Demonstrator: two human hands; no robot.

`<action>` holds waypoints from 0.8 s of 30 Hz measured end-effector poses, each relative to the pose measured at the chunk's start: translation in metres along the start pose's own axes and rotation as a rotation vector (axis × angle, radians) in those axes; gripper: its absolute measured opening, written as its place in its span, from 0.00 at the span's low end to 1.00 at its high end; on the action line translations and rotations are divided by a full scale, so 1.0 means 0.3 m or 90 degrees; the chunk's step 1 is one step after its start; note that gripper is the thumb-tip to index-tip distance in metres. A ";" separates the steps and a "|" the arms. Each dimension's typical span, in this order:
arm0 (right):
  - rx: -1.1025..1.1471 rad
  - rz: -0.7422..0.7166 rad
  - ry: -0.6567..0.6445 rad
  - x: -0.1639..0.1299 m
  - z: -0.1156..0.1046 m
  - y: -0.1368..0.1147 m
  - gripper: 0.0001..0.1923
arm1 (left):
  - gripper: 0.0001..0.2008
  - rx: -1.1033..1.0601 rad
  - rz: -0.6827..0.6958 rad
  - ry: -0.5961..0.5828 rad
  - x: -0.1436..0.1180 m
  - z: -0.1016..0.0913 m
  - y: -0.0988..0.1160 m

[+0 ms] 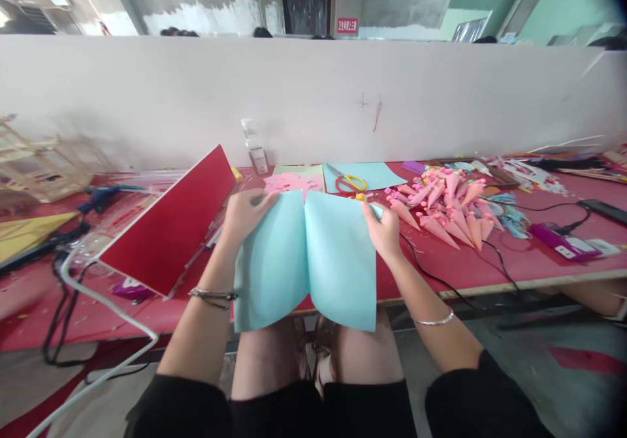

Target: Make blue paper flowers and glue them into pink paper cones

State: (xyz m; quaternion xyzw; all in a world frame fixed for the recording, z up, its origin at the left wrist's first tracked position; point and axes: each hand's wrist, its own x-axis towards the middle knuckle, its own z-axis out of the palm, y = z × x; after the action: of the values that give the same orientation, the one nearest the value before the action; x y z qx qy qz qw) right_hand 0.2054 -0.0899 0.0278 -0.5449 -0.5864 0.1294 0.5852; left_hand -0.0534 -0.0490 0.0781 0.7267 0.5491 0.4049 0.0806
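— Both hands hold one thing, yes? How are they closed?

— Yes. From the head camera, the left hand (247,213) pinches the far left corner of the large light blue paper sheet (306,262), with the fingers curled over its top edge. The right hand (385,229) pinches the far right corner in the same way. Neither hand is spread flat.

— And where does the sheet lie against the hands?

— It hangs between them and down toward the person, over the near edge of the red table (490,262) and over the knees. A soft valley fold runs down its middle, so it looks like an open book. Both hands are at the top; the lower edge is free.

— What could go wrong, do you think?

— I judge that the fold may come crooked, because the two halves bulge and the lower corners are not held. If one hand pulls harder, the paper could also crease in a wrong place. The table edge under the sheet might dent it too.

— Anything near that could disturb it?

— Just beyond the right hand lie scissors with yellow and red handles (351,183), and farther right a pile of pink paper cones (448,206). A red board (171,222) leans beside the left hand, near enough to catch the sheet.
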 end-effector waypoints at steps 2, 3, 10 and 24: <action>-0.002 -0.012 0.002 0.006 -0.009 0.002 0.18 | 0.16 -0.013 -0.021 -0.014 -0.020 -0.025 -0.031; -0.003 -0.018 0.003 0.008 -0.011 0.002 0.18 | 0.16 -0.019 -0.028 -0.013 -0.029 -0.033 -0.043; -0.044 -0.038 0.024 0.015 -0.019 0.006 0.16 | 0.16 -0.043 -0.036 -0.009 -0.044 -0.050 -0.063; 0.199 0.135 -0.131 -0.040 -0.056 0.063 0.26 | 0.15 0.009 -0.022 0.105 -0.040 -0.057 -0.060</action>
State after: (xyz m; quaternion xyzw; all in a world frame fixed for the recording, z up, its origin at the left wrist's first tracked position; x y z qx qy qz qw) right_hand 0.2250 -0.1005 0.0111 -0.4901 -0.5556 0.3343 0.5825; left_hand -0.0791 -0.0581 0.0733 0.6820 0.5692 0.4577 0.0370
